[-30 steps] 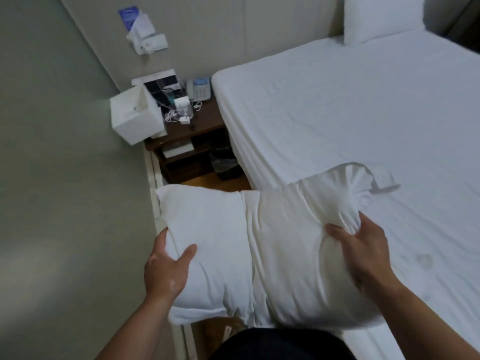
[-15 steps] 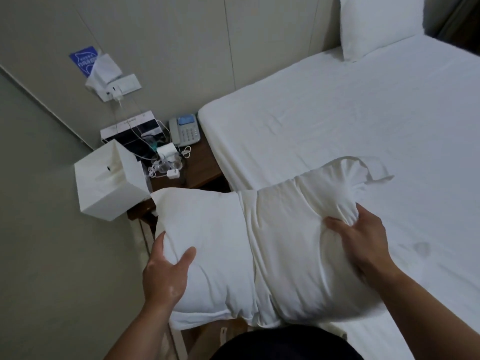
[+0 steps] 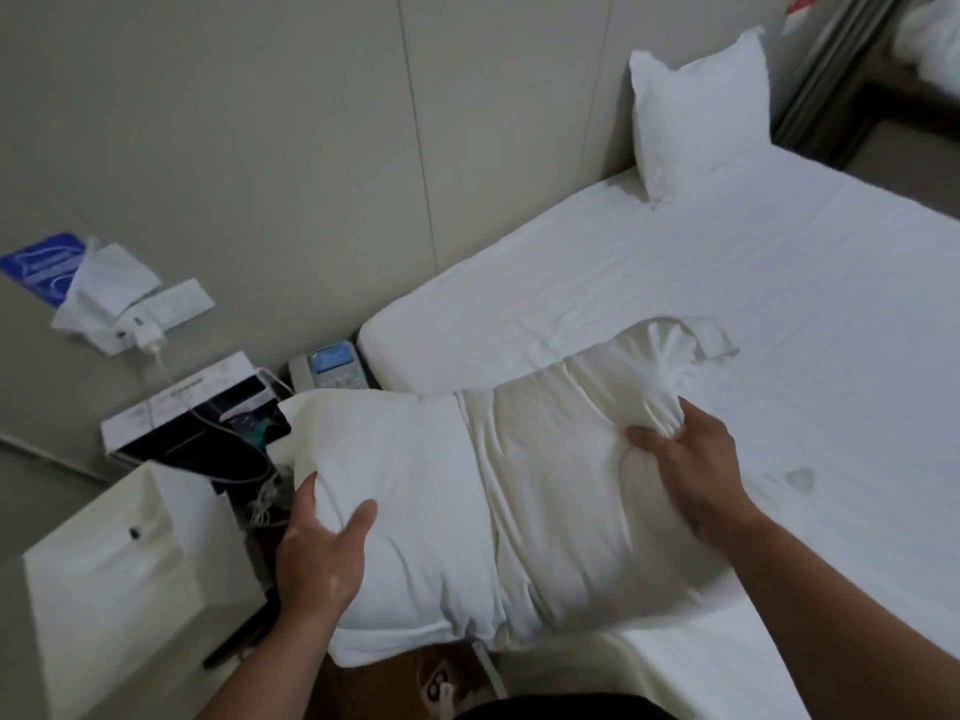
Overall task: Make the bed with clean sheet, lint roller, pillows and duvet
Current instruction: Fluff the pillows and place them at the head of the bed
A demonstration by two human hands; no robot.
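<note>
The pillow (image 3: 415, 501) is across the near edge of the bed (image 3: 727, 283), with its left end out past the mattress (I cannot tell if it rests on the sheet). The left hand (image 3: 319, 558) grips that end: the thumb lies on top and the other fingers are hidden behind. The right hand (image 3: 685, 459) clutches a bunch of cloth near the right end, its fingertips sunk in the folds. A second pillow (image 3: 696, 127) leans on the wall. The held pillow hides part of the phone (image 3: 330, 368).
</note>
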